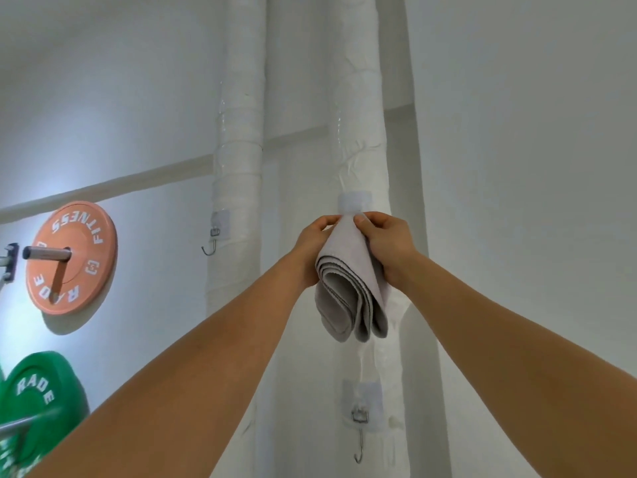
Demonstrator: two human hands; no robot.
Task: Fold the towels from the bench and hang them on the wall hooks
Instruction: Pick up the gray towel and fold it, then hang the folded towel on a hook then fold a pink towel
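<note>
Head view, the only one. Both arms reach up and forward to the right-hand wrapped pipe. A folded grey towel hangs between the two hands, its top corner bunched against a white adhesive hook pad on that pipe. The hook under this pad is hidden by towel and fingers, so it is unclear whether the towel is already caught on it.

Left hand: fingers curled round the towel's upper left edge, thumb and fingertips pinching the cloth near the top. Right hand: thumb pressed on the front of the towel's top corner, the other fingers curled behind it and mostly out of sight.

The towel's lower end shows several rolled layers, open toward the camera, hanging free in front of the pipe.

A lower hook sits on the same pipe, well below the towel, bare metal, on a clear pad. A second hook is on the left wrapped pipe, also bare.

Left edge: an orange weight plate on a steel peg, lettering mirrored; below it a green weight plate, cut off by the frame edge. The bench is out of frame.
</note>
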